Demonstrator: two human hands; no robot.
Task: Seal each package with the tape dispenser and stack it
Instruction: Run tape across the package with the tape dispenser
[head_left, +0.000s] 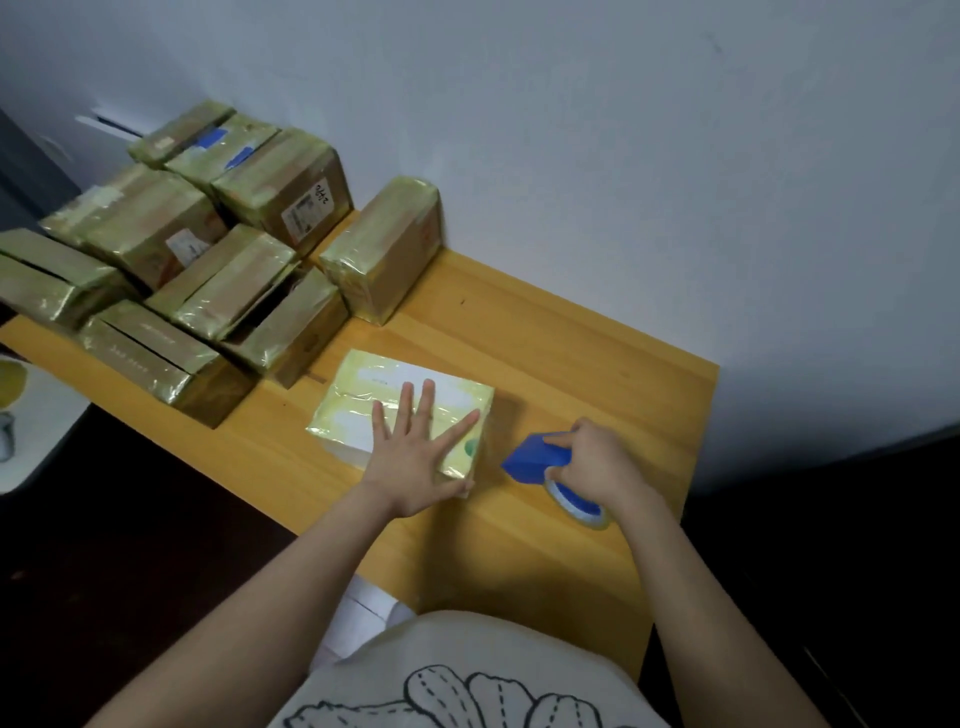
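Package (363, 395) lies pinned under left hand (415, 457), fingers spread flat; right hand (597, 460) fingers clamp tape dispenser (535, 456), best pulled taut & low.

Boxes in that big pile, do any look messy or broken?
Yes, the pile is messy. The boxes lie at different angles, not in neat rows. A few, like the box nearest the pale package, show dark gaps where flaps seem open. Nothing looks spilled or torn.
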